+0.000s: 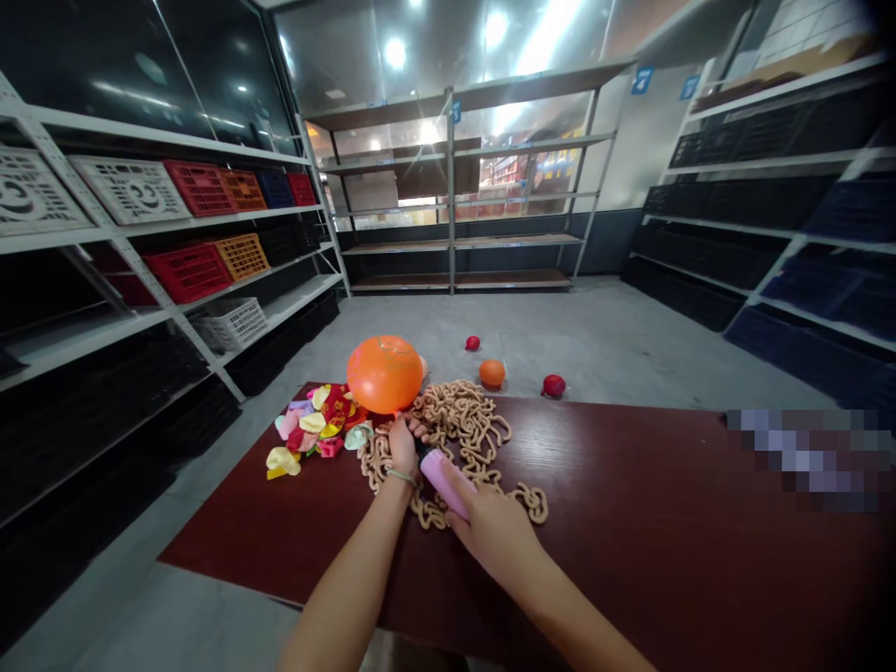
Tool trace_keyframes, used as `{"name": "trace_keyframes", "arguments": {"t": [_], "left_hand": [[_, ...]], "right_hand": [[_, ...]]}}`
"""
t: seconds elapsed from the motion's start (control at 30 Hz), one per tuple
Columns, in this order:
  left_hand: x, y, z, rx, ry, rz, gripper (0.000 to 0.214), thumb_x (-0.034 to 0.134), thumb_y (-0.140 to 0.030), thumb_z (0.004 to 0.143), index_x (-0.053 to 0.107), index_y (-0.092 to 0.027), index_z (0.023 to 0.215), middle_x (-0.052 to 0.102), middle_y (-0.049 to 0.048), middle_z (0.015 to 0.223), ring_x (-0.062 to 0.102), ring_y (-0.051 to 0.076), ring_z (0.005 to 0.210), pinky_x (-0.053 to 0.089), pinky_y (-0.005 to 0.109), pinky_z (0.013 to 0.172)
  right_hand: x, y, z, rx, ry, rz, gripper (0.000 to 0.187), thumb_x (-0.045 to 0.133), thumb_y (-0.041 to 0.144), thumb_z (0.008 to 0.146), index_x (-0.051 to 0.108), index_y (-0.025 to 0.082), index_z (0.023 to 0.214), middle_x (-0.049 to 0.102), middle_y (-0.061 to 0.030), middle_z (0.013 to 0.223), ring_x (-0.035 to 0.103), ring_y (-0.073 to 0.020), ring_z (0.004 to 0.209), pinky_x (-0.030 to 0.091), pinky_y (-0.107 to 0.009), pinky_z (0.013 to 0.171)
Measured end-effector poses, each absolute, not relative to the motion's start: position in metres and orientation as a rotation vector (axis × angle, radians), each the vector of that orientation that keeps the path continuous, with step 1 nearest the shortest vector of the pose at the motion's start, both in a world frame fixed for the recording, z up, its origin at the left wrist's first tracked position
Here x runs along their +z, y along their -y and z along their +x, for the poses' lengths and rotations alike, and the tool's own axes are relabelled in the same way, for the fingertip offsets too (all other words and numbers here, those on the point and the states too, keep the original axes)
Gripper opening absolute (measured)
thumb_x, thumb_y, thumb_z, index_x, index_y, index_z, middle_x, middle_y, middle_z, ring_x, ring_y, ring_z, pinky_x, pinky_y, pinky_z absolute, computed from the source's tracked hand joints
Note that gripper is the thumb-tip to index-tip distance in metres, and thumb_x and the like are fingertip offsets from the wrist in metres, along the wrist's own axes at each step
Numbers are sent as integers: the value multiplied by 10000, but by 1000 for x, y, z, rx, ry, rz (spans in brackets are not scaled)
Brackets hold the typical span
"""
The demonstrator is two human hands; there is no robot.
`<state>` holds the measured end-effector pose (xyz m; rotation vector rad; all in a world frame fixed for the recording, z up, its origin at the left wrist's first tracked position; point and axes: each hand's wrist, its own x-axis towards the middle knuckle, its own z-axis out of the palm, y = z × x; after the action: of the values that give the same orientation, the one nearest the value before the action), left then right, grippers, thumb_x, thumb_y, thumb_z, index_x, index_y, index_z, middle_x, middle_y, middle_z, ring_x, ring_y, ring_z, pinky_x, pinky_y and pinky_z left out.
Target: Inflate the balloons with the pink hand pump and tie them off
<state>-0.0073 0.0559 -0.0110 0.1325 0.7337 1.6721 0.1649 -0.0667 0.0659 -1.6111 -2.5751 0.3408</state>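
An inflated orange balloon (pixel 385 373) stands above the table's far edge, its neck pointing down toward me. My left hand (pixel 404 446) is closed at that neck. In my right hand (pixel 490 527) is a pink balloon pump (pixel 446 483), a cylinder whose dark end lies close to my left fingers. Whether that end touches the neck is hidden. Beneath and behind both hands spreads a heap of tan chain (pixel 462 420) made of thick links. Limp balloons in several colours (pixel 318 420) lie piled to the left.
The dark red table (pixel 630 485) extends to the right, where a blurred patch (pixel 805 457) covers something. On the floor beyond sit a smaller orange balloon (pixel 492 373) and two red ones (pixel 553 385). Shelves with crates (pixel 189 271) line the left; metal racks (pixel 452 196) stand behind.
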Motion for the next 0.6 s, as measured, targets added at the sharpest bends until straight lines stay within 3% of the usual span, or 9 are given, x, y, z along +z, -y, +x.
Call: {"name": "trace_keyframes", "arguments": {"t": [0.13, 0.27, 0.43, 0.6], "left_hand": [[-9, -54, -7, 1691, -735, 123, 228, 458, -268, 935, 388, -207, 727, 288, -91, 499, 323, 63, 356, 228, 196, 377], [-7, -51, -3, 1710, -738, 119, 201, 519, -253, 906, 401, -205, 750, 288, -97, 520, 321, 55, 365, 237, 184, 378], [-4, -50, -1, 1691, -751, 122, 249, 553, -274, 893, 371, -210, 737, 287, -98, 525, 326, 54, 371, 248, 177, 377], [0, -49, -4, 1646, -763, 149, 280, 553, -276, 900, 355, -213, 712, 283, -97, 512, 328, 60, 362, 244, 187, 372]], "right_hand": [[65, 94, 180, 236, 2646, -1732, 646, 527, 291, 932, 283, 385, 1523, 703, -113, 1023, 722, -266, 806, 505, -309, 664], [74, 116, 200, 196, 2682, -1800, 674, 553, 264, 913, 289, 410, 1515, 693, -91, 925, 719, -262, 738, 488, -287, 595], [86, 106, 181, 169, 2667, -1806, 657, 571, 263, 906, 329, 394, 1503, 694, -112, 938, 721, -245, 738, 479, -258, 588], [76, 81, 150, 164, 2632, -1767, 608, 504, 334, 957, 284, 380, 1522, 684, -137, 1015, 718, -255, 809, 515, -310, 662]]}}
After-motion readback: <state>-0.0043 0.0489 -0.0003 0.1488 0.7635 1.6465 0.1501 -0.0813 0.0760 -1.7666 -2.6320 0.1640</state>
